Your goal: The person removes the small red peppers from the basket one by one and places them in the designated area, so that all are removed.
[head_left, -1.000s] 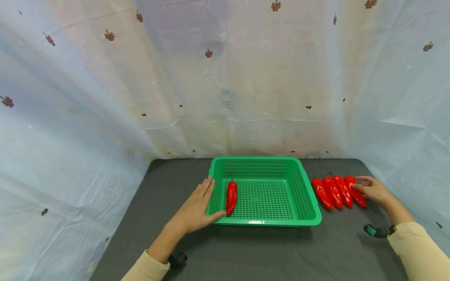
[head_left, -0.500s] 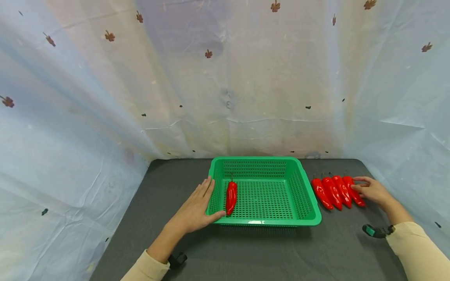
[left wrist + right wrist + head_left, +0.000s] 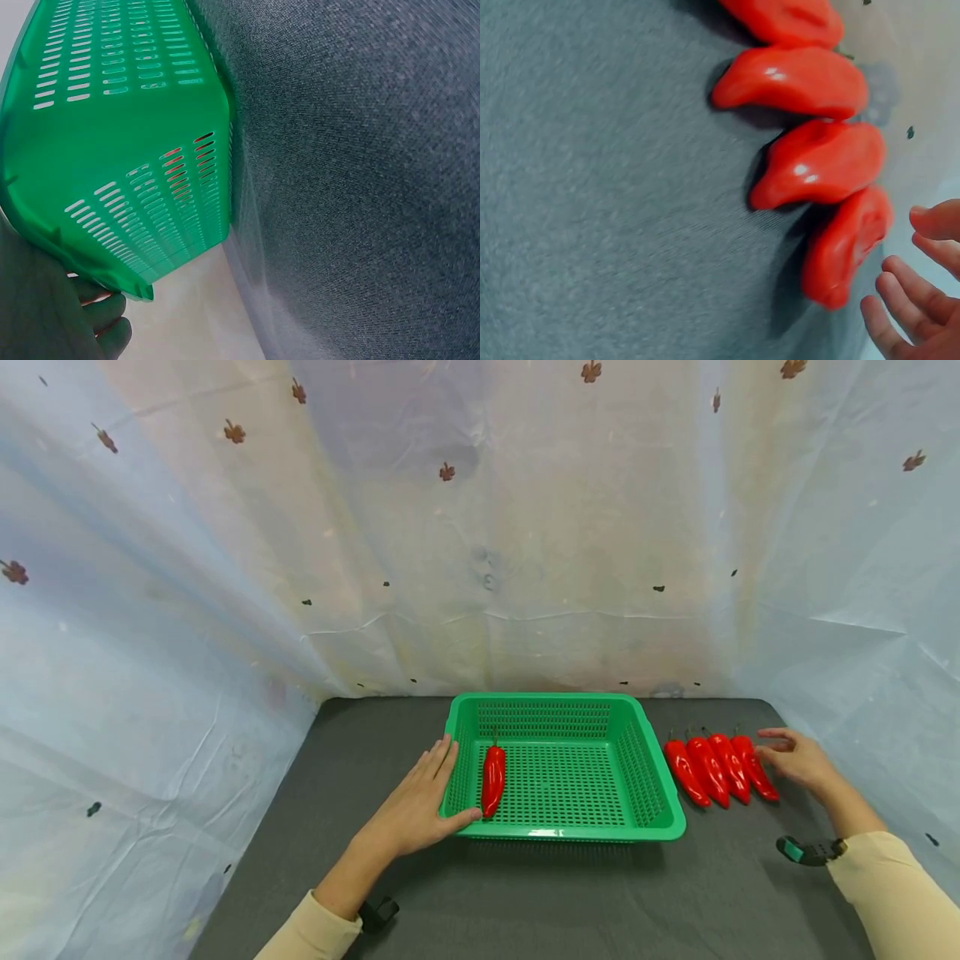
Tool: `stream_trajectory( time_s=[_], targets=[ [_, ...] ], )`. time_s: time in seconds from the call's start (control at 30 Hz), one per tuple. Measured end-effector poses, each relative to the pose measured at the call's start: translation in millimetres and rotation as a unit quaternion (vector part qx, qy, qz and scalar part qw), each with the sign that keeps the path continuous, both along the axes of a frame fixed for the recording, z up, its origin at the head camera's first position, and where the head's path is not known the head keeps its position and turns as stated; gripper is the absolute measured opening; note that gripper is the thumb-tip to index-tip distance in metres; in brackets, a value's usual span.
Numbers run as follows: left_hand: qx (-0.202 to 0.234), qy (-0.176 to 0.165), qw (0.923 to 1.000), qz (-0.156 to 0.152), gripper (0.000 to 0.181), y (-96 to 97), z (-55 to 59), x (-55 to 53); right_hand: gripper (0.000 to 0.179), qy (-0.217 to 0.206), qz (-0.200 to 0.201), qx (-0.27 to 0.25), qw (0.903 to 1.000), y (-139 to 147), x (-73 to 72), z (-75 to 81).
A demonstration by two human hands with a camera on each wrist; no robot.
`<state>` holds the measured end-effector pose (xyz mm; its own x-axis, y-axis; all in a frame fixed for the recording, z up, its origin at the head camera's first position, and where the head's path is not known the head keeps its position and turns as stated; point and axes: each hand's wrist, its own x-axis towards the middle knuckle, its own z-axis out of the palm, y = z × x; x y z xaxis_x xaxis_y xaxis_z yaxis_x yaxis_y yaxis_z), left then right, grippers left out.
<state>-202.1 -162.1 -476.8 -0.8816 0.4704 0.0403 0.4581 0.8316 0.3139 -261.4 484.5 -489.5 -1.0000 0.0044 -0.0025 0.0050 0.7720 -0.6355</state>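
A green plastic basket (image 3: pixel 600 834) with slotted walls stands on the dark table, one red chili pepper (image 3: pixel 492 783) lying inside near its left wall. My left hand (image 3: pixel 415 807) rests on the basket's left rim with fingers straight and thumb at the front left corner. In the left wrist view, its fingertips (image 3: pixel 111 309) show at the rim. Right of the basket, several red peppers lie side by side. My right hand (image 3: pixel 804 763) is just right of the rightmost pepper (image 3: pixel 845 251). The right wrist view shows its fingers parted, apart from that pepper and holding nothing.
The dark grey tabletop (image 3: pixel 570 902) runs in front of the basket. A pale plastic sheet (image 3: pixel 480 552) with leaf prints hangs behind the table and along both sides. The row of peppers sits close to the basket's right wall.
My right hand has drawn slightly away from the rightmost pepper, its fingers lifting off. That pepper has shifted slightly left toward the others. The left hand and the basket have not moved.
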Motion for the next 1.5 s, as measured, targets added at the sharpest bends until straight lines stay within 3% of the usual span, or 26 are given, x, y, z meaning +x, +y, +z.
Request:
stream_trajectory(
  time_s=[0.23,0.77,1.27,1.5],
  targets=[
    [0.001,-0.001,1.0,0.0,0.116,-0.3,0.5,-0.1,0.052,0.061,0.01,0.017,0.998,-18.2,-5.3,17.3],
    [0.004,0.0,1.0,-0.001,0.116,0.5,1.1,-0.2,0.047,0.122,0.069,0.004,0.9901,-94.9,-14.1,67.1],
    [0.0,0.005,1.0,-0.004,0.115,-0.1,0.9,1.9,0.04,0.184,0.12,-0.086,0.9718,-162.1,-22.1,95.9],
    [0.004,0.008,0.9999,-0.006,0.114,0.3,2.5,1.6,0.038,0.178,0.154,-0.103,0.9664,-197.6,-25.5,108.4]
  ],
)
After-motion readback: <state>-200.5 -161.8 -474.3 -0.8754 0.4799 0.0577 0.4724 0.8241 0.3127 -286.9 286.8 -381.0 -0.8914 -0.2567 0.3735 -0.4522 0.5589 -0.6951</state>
